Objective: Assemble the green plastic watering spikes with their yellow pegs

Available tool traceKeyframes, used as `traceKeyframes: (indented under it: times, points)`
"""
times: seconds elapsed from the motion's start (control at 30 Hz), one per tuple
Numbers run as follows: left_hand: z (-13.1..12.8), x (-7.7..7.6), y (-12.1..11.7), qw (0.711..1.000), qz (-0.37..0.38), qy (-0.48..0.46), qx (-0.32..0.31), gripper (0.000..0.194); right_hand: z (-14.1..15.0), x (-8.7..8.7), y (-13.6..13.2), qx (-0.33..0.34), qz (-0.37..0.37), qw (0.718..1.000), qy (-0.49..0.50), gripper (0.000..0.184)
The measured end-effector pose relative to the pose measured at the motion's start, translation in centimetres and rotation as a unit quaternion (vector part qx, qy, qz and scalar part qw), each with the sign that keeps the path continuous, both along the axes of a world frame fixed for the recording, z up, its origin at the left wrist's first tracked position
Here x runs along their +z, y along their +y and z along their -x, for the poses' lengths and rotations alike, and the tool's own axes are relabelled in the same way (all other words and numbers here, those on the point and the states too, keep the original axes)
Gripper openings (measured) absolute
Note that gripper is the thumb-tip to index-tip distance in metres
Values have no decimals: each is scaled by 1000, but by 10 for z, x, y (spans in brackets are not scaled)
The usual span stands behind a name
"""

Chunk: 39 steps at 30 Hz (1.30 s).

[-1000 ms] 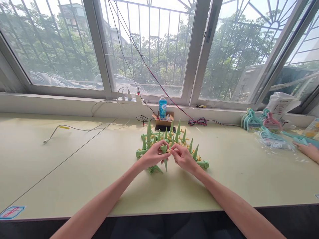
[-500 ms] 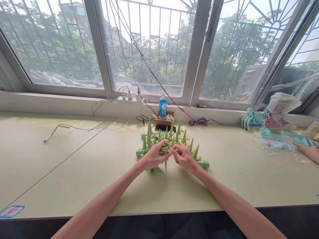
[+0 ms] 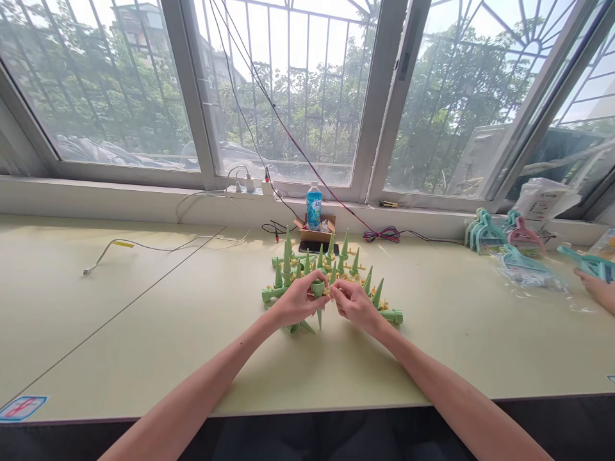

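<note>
My left hand [image 3: 295, 301] is closed around a green plant watering spike [image 3: 318, 289], its wide collar up and its point hanging down. With thumb and forefinger, my right hand [image 3: 354, 304] pinches a small yellow valve [image 3: 327, 292] at the spike's side; the fingertips partly cover it. Behind both hands, several more green spikes [image 3: 287, 262] stand point-up on the table among yellow valves [image 3: 355, 276]. A green tube-like piece [image 3: 393, 316] lies at the right end of this group, and another spike [image 3: 306, 327] lies near my left wrist.
A blue bottle [image 3: 314, 208] stands in an open cardboard box [image 3: 331, 225] behind a dark phone [image 3: 319, 246]. Coiled cables [image 3: 382, 235] lie by the window ledge. At the right are bagged dustpan-like items [image 3: 487, 232] and a co-worker's hand [image 3: 596, 289] holding a teal one [image 3: 593, 264].
My hands and the spike stay almost still. At the far right, the co-worker's hand has moved right with the teal item, away from the bagged one.
</note>
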<state>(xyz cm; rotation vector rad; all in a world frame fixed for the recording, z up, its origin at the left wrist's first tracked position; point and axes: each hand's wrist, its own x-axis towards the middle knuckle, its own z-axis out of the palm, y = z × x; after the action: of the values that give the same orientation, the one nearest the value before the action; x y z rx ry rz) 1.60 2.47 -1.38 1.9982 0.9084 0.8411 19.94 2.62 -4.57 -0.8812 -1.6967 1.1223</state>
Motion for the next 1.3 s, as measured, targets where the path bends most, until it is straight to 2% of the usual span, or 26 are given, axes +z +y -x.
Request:
traceKeyframes:
  times: [0.43, 0.63, 0.73, 0.9, 1.03, 1.17, 1.3]
  points:
    - [0, 1, 0, 1000, 16, -8, -4, 28, 3, -1, 0, -27, -13, 1000, 5, 40]
    - [0, 4, -1, 999, 4, -33, -1, 36, 4, -1, 1, -46, -4, 998, 35, 40]
    - [0, 5, 0, 999, -38, -23, 15, 37, 5, -1, 1, -58, 10, 996, 64, 41]
    - [2, 4, 2, 981, -180, -19, 68, 30, 6, 6, -2, -84, 22, 992, 86, 44]
    - [5, 4, 2, 965, -254, -1, 68, 29, 6, 8, -3, -113, 15, 991, 73, 46]
    - [6, 3, 1, 957, -283, 51, 42, 37, 7, 3, 1, -128, -1, 990, 55, 47]
    - [4, -2, 2, 957, -278, 78, 38, 25, 7, -1, 3, -151, -24, 988, 19, 48]
